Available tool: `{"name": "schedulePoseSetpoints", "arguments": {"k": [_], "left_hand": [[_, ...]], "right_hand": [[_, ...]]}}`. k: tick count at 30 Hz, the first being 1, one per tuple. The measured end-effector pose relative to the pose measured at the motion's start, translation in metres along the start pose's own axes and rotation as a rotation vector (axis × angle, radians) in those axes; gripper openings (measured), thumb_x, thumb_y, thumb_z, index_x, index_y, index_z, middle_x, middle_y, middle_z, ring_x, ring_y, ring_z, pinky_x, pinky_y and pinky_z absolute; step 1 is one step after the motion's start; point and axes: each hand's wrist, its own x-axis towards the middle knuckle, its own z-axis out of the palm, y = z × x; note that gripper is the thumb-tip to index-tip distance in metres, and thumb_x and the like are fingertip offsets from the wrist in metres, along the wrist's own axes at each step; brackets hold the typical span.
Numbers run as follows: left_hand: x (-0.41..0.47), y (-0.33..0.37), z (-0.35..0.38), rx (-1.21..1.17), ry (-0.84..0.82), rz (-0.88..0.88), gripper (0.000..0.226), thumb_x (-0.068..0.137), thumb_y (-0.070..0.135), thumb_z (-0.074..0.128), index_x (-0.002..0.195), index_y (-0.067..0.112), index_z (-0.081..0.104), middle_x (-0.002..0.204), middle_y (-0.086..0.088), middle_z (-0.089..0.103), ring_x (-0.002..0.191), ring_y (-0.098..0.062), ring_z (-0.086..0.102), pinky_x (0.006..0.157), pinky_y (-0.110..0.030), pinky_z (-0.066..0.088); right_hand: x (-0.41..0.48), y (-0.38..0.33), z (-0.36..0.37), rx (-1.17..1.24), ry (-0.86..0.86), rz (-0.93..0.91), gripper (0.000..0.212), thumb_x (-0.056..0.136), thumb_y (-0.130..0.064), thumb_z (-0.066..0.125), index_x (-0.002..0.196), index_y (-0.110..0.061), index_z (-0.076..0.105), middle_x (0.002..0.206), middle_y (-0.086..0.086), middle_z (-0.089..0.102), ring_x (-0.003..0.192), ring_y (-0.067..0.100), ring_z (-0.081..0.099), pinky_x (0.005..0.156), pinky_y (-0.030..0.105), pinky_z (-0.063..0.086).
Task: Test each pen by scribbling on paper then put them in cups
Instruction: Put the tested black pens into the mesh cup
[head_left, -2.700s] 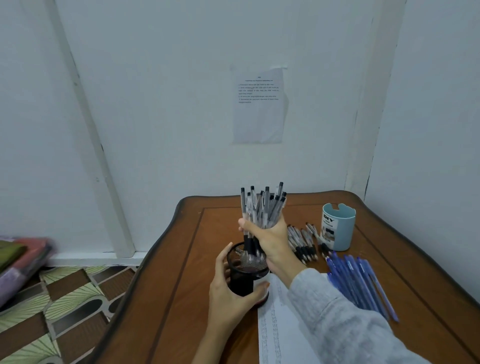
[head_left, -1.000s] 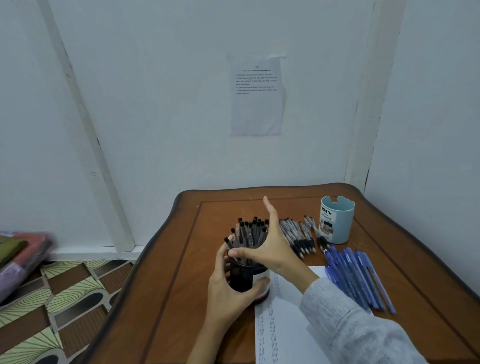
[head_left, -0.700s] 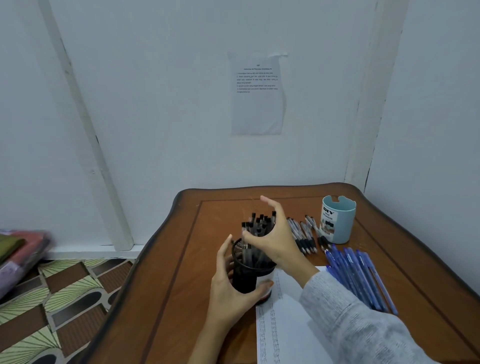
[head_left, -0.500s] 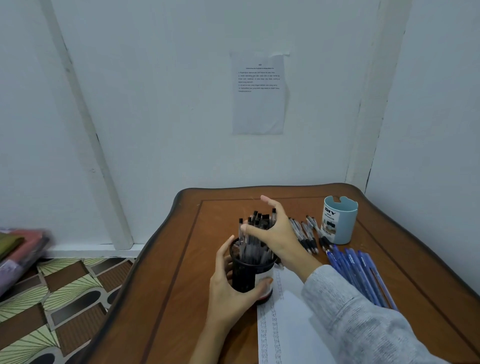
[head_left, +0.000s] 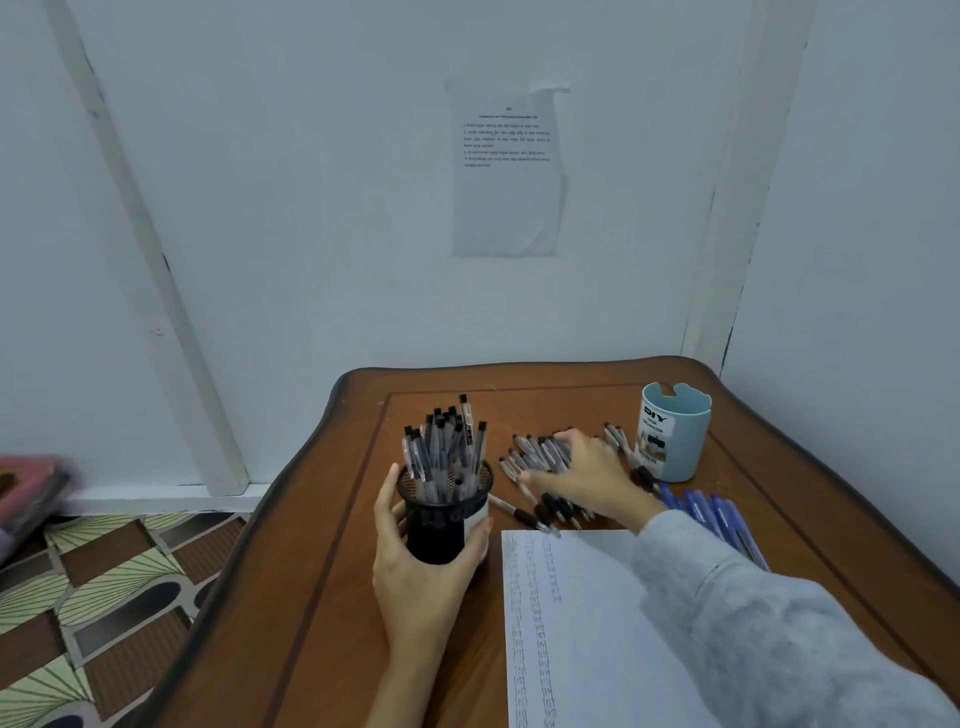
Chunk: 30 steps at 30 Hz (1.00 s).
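Note:
A black mesh cup (head_left: 444, 512) full of several black-capped clear pens (head_left: 441, 449) stands on the wooden table (head_left: 332, 597). My left hand (head_left: 418, 577) is wrapped around the cup's lower part. My right hand (head_left: 584, 478) lies flat, fingers spread, on a pile of black pens (head_left: 535, 457) lying on the table; whether it grips any is hidden. A light blue cup (head_left: 672, 439) stands at the back right, with blue pens (head_left: 711, 517) lying in front of it. A sheet of paper (head_left: 576, 634) with rows of scribbles lies near me.
The table sits in a corner between white walls, with a printed notice (head_left: 509, 166) taped on the far wall. Left of the table is a patterned floor (head_left: 78, 597) and a blurred pink bundle (head_left: 28, 491) at the frame edge.
My right hand lowered a bundle of black pens into the mesh cup, let go, then moved right onto the loose black pens on the table. My left hand stayed on the cup.

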Motion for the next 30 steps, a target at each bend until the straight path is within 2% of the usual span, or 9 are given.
{"name": "schedulePoseSetpoints", "arguments": {"k": [2,5,10,14,17,20,22,26,30], "left_hand": [[-0.001,-0.001,0.001,0.002,-0.011,0.006,0.104,0.056,0.034,0.091,0.138,0.053,0.029,0.112,0.030,0.051,0.106,0.004,0.054,0.094,-0.032,0.049],[-0.002,-0.001,0.003,-0.002,-0.035,0.020,0.104,0.056,0.033,0.091,0.136,0.056,0.030,0.109,0.030,0.052,0.101,0.019,0.050,0.085,-0.019,0.044],[-0.003,0.000,0.004,-0.009,-0.053,0.010,0.102,0.057,0.031,0.090,0.136,0.054,0.031,0.107,0.031,0.052,0.099,0.029,0.043,0.082,-0.016,0.039],[-0.002,0.000,0.003,-0.026,-0.049,-0.003,0.102,0.057,0.031,0.090,0.136,0.054,0.031,0.111,0.030,0.052,0.102,0.027,0.044,0.087,-0.019,0.040],[-0.001,-0.002,0.003,-0.028,-0.030,-0.006,0.102,0.057,0.031,0.091,0.135,0.055,0.031,0.111,0.031,0.051,0.102,0.026,0.044,0.083,-0.014,0.039],[-0.001,-0.003,0.004,-0.028,-0.018,-0.006,0.102,0.057,0.031,0.091,0.134,0.058,0.030,0.111,0.031,0.051,0.102,0.019,0.048,0.083,-0.013,0.039],[-0.001,-0.003,0.004,-0.028,-0.016,-0.002,0.102,0.056,0.031,0.091,0.134,0.058,0.030,0.112,0.030,0.051,0.102,0.019,0.049,0.082,-0.012,0.039],[-0.001,-0.005,0.004,-0.023,-0.016,0.000,0.103,0.056,0.032,0.091,0.134,0.059,0.029,0.112,0.030,0.052,0.103,0.017,0.049,0.084,-0.013,0.040],[0.000,-0.006,0.004,-0.025,-0.020,-0.002,0.103,0.056,0.034,0.091,0.132,0.062,0.027,0.111,0.031,0.051,0.105,0.012,0.050,0.085,-0.013,0.039]], "right_hand": [[0.003,-0.003,0.014,-0.139,-0.004,0.013,0.110,0.070,-0.074,0.063,0.151,-0.017,0.016,0.155,0.013,0.027,0.144,0.038,0.018,0.114,0.049,0.021],[0.007,-0.013,0.031,-0.290,0.060,-0.005,0.124,0.064,-0.082,0.060,0.153,-0.017,0.003,0.151,0.019,0.029,0.140,0.037,0.023,0.114,0.045,0.019],[0.019,-0.020,0.045,-0.349,0.195,-0.024,0.111,0.068,-0.076,0.063,0.146,-0.012,0.020,0.140,0.020,0.037,0.129,0.035,0.033,0.108,0.044,0.026],[0.025,-0.021,0.048,-0.397,0.166,0.050,0.107,0.068,-0.077,0.061,0.143,-0.010,0.027,0.138,0.021,0.042,0.127,0.036,0.038,0.107,0.046,0.027],[0.029,-0.020,0.046,-0.402,0.182,0.046,0.088,0.075,-0.062,0.064,0.140,-0.013,0.031,0.136,0.019,0.044,0.126,0.035,0.041,0.105,0.045,0.030],[0.033,-0.021,0.048,-0.323,0.144,0.006,0.085,0.079,-0.043,0.069,0.144,-0.015,0.022,0.133,0.020,0.049,0.121,0.035,0.049,0.100,0.044,0.040],[0.034,-0.021,0.051,-0.262,0.169,-0.030,0.085,0.078,-0.034,0.071,0.145,-0.015,0.022,0.127,0.019,0.055,0.111,0.032,0.057,0.088,0.038,0.048],[0.031,-0.023,0.056,-0.196,0.211,-0.092,0.081,0.082,-0.021,0.069,0.144,-0.018,0.018,0.111,0.015,0.061,0.089,0.028,0.061,0.068,0.032,0.046],[0.023,-0.025,0.050,-0.175,0.286,-0.173,0.086,0.086,-0.016,0.067,0.149,-0.026,0.010,0.102,0.011,0.058,0.068,0.017,0.051,0.057,0.025,0.042]]}}
